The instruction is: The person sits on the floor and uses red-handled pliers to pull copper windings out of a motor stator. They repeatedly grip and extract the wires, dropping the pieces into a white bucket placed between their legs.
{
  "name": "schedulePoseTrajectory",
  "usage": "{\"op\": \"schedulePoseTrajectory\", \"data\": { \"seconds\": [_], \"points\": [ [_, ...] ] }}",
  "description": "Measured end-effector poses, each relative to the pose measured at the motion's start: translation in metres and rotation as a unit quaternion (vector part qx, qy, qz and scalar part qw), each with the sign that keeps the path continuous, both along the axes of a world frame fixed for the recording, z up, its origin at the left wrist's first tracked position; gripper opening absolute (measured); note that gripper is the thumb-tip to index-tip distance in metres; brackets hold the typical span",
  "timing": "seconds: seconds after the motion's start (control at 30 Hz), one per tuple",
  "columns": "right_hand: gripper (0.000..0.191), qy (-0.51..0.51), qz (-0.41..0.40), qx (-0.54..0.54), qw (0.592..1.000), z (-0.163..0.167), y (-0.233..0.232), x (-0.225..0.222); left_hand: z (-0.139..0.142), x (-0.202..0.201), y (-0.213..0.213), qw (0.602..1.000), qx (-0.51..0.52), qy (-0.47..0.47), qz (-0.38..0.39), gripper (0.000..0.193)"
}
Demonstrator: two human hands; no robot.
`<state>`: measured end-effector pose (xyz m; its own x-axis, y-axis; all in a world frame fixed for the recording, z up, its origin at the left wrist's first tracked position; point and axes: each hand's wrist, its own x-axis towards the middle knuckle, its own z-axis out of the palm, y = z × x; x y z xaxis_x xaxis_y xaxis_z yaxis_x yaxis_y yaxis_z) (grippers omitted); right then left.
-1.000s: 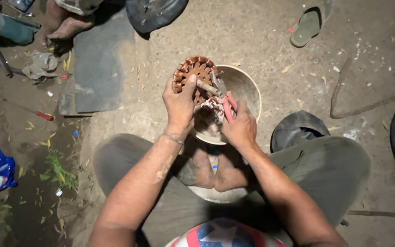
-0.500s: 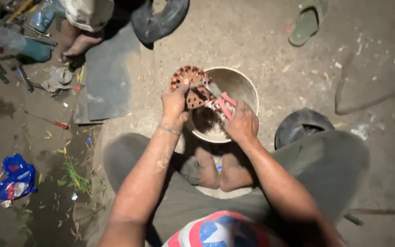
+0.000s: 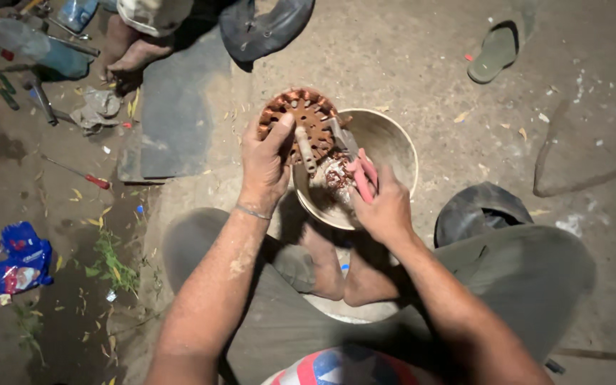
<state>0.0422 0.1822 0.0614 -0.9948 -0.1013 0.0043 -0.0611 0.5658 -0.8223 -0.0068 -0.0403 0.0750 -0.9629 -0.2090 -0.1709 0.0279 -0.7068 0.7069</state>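
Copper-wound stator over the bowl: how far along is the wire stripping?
Done so far: a tangle of loose copper wire lies in the bowl. In hand: the left hand steadies the round stator on the bowl's rim, while the right hand works red-handled pliers beside it. Left: copper windings show in most slots around the ring, so much seems to remain.

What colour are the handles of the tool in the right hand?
Pinkish red. The tool handles show in the head view, gripped by the right hand over the bowl.
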Motion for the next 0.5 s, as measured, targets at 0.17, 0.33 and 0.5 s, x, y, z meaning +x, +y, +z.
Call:
{"op": "schedulePoseTrajectory", "data": {
  "seconds": [0.17, 0.33, 0.5],
  "points": [
    [0.052, -0.072, -0.009, 0.039, 0.997, -0.014, 0.001, -0.011, -0.012, -0.011, 0.003, 0.998, -0.008, -0.053, 0.02, 0.036],
    [0.047, -0.098, -0.043, 0.08, 0.991, -0.018, -0.005, -0.025, -0.015, -0.031, 0.006, 0.997, -0.051, -0.064, -0.002, 0.035],
    [0.048, -0.113, -0.06, 0.149, 0.981, -0.011, 0.001, -0.03, -0.028, -0.038, 0.011, 0.994, -0.029, -0.105, -0.003, 0.033]
  ]
}}
